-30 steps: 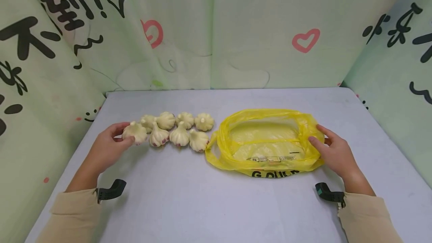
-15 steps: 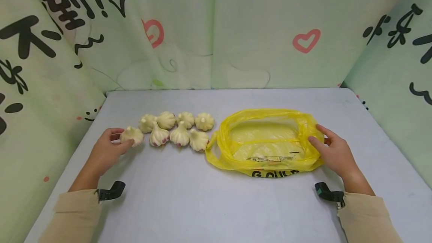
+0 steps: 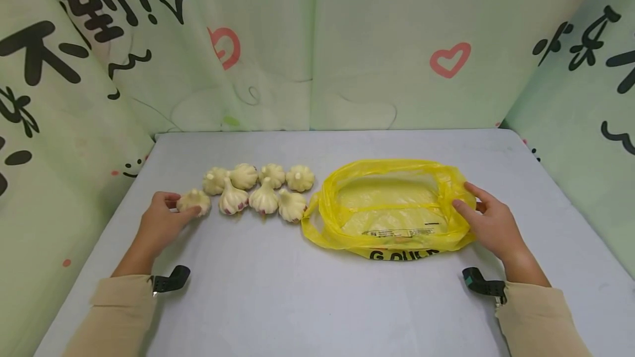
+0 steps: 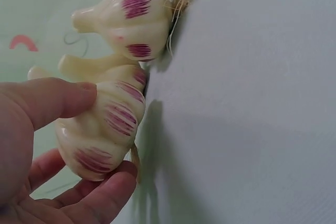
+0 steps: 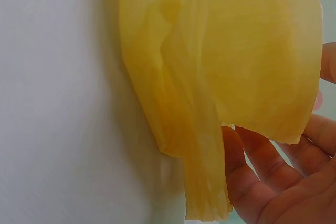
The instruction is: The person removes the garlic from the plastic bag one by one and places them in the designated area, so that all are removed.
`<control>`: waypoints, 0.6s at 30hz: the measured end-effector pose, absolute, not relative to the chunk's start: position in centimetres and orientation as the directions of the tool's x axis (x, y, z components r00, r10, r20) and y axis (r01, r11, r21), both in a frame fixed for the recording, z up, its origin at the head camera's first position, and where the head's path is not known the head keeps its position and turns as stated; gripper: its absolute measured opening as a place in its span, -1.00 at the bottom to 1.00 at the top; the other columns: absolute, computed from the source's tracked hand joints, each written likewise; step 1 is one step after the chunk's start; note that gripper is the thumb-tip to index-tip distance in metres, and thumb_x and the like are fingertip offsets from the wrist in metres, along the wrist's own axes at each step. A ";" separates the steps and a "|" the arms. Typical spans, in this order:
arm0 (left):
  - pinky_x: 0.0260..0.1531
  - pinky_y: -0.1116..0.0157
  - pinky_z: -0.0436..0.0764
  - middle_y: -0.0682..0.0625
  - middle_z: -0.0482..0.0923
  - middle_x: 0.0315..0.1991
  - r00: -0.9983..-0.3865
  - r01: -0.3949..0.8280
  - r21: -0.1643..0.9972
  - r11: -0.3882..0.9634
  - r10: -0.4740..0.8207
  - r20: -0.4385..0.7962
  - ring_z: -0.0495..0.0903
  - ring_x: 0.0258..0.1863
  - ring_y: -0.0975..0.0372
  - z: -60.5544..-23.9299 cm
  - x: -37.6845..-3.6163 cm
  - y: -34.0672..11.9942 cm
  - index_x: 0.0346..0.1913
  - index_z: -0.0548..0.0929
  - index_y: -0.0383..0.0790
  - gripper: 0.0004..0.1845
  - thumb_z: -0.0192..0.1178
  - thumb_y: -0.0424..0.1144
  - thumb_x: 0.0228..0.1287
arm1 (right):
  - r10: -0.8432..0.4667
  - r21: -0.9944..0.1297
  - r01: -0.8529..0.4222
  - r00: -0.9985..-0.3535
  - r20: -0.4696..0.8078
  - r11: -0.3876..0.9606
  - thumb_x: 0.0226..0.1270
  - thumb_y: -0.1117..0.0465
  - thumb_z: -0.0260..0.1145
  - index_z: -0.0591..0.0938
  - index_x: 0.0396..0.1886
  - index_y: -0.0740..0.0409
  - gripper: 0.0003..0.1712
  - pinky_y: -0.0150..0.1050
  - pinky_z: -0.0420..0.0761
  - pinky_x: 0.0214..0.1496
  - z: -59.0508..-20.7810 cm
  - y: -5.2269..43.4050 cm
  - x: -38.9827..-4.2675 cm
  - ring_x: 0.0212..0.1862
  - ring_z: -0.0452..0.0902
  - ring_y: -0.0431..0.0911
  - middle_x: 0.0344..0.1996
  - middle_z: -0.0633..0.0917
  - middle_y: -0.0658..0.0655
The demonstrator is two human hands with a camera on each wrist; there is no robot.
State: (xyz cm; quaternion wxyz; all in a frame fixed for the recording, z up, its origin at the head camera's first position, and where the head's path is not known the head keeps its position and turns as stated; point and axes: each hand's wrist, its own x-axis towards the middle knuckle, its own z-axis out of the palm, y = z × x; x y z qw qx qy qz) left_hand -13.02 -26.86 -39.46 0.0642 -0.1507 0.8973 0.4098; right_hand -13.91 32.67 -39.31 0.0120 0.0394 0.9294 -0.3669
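At the left end of the group my left hand [image 3: 161, 218] holds a white garlic bulb [image 3: 195, 201] between thumb and fingers. Close up in the left wrist view, this bulb [image 4: 102, 135] shows purple streaks, with the thumb on its upper side and fingertips under its root end. Several more garlic bulbs [image 3: 263, 198] lie in two rows just to its right. A yellow plastic bag [image 3: 387, 167] lies with its mouth spread wide. My right hand [image 3: 493, 225] grips the bag's right rim, thumb inside the mouth and fingers behind; the right wrist view shows the film hanging beside the curved fingers.
A loop handle [image 3: 311, 227] of the bag reaches left, right beside the nearest front-row bulb. White cloth covers the table [image 3: 317, 302]. Pale green printed curtains [image 3: 377, 43] stand behind it and along both sides.
My left hand has shifted slightly left and toward me with its garlic bulb, which now sits lower and apart from the rows. The right hand and the bag stay put.
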 end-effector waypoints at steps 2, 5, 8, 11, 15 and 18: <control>0.07 -0.08 0.47 -0.48 0.21 0.34 -0.944 -0.329 0.714 0.618 -0.225 -0.240 0.31 0.25 -0.24 -39.5 -13.0 -26.8 0.38 0.12 -0.52 -0.13 0.24 0.08 0.35 | 0.065 -0.681 0.082 -0.997 -0.051 0.728 0.55 -0.18 0.07 0.10 0.57 0.30 -0.12 0.27 0.47 0.09 -39.3 32.7 -13.9 0.24 0.23 0.46 0.36 0.23 0.62; 0.09 -0.08 0.47 -0.48 0.22 0.34 -0.943 -0.333 0.705 0.627 -0.231 -0.239 0.32 0.26 -0.24 -39.6 -13.1 -26.7 0.38 0.14 -0.52 -0.15 0.23 0.07 0.36 | 0.067 -0.682 0.086 -0.996 -0.055 0.727 0.55 -0.19 0.07 0.10 0.57 0.29 -0.12 0.26 0.47 0.09 -39.3 32.7 -13.9 0.24 0.23 0.46 0.37 0.23 0.62; 0.09 -0.09 0.48 -0.48 0.24 0.33 -0.944 -0.329 0.698 0.636 -0.235 -0.231 0.33 0.26 -0.24 -39.8 -13.2 -26.7 0.37 0.17 -0.52 -0.16 0.23 0.07 0.36 | 0.068 -0.682 0.090 -0.996 -0.058 0.726 0.55 -0.19 0.07 0.09 0.57 0.29 -0.12 0.28 0.46 0.11 -39.3 32.7 -14.0 0.25 0.22 0.47 0.38 0.22 0.62; 0.07 -0.07 0.49 -0.46 0.29 0.31 -0.946 -0.322 0.694 0.644 -0.237 -0.220 0.36 0.25 -0.23 -39.9 -13.3 -26.8 0.36 0.20 -0.51 -0.17 0.25 0.07 0.35 | 0.070 -0.682 0.091 -0.996 -0.058 0.726 0.55 -0.19 0.07 0.10 0.57 0.29 -0.12 0.30 0.45 0.12 -39.4 32.8 -14.1 0.26 0.21 0.47 0.38 0.21 0.61; 0.07 -0.08 0.48 -0.46 0.30 0.29 -0.947 -0.321 0.679 0.661 -0.228 -0.225 0.36 0.25 -0.25 -40.0 -13.3 -26.8 0.34 0.21 -0.52 -0.21 0.22 0.06 0.37 | 0.071 -0.675 0.089 -0.996 -0.054 0.732 0.55 -0.20 0.07 0.10 0.57 0.29 -0.12 0.25 0.48 0.09 -39.5 32.8 -14.1 0.24 0.23 0.45 0.38 0.22 0.61; 0.10 -0.11 0.46 -0.47 0.29 0.30 -0.943 -0.333 0.666 0.668 -0.221 -0.249 0.36 0.25 -0.25 -39.9 -13.3 -26.8 0.35 0.21 -0.52 -0.26 0.16 -0.01 0.38 | 0.071 -0.669 0.088 -0.996 -0.053 0.738 0.55 -0.19 0.07 0.11 0.57 0.30 -0.12 0.21 0.49 0.06 -39.5 32.8 -14.1 0.23 0.24 0.44 0.37 0.24 0.61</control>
